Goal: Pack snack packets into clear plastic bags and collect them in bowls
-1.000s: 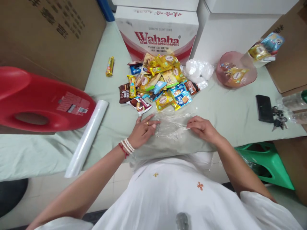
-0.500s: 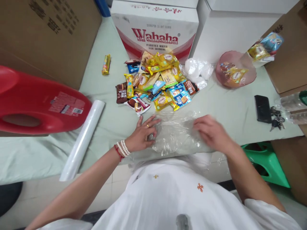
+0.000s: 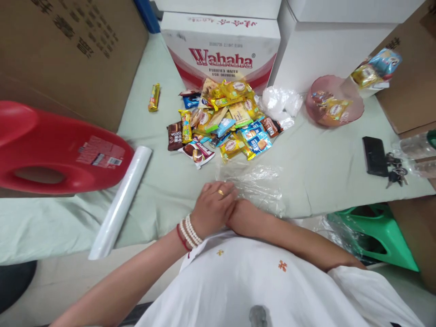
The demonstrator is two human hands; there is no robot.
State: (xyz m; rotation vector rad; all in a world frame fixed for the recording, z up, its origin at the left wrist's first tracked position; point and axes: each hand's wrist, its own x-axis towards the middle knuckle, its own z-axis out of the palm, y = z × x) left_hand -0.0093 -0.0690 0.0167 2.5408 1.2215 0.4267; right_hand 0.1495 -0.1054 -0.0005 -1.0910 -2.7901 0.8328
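My left hand, with a gold ring and pearl bracelets at the wrist, is folded over the fingers of my right hand at the table's front edge. The right hand's fingers are hidden beneath it, so whether they are closed does not show. Just beyond both hands lies a clear plastic bag, flat and crinkled on the cloth. Behind the bag is a pile of wrapped snacks in yellow, blue and brown packets. One yellow snack bar lies apart on the left.
A white plastic roll and a red jug are on the left. A Wahaba-style printed carton stands behind the snacks. At right are a pink bowl, a black case and keys. Below is a green stool.
My right hand has moved left off the bag's right side. My left hand has come down over it, and both hands now meet near my body. The bag stays on the table.
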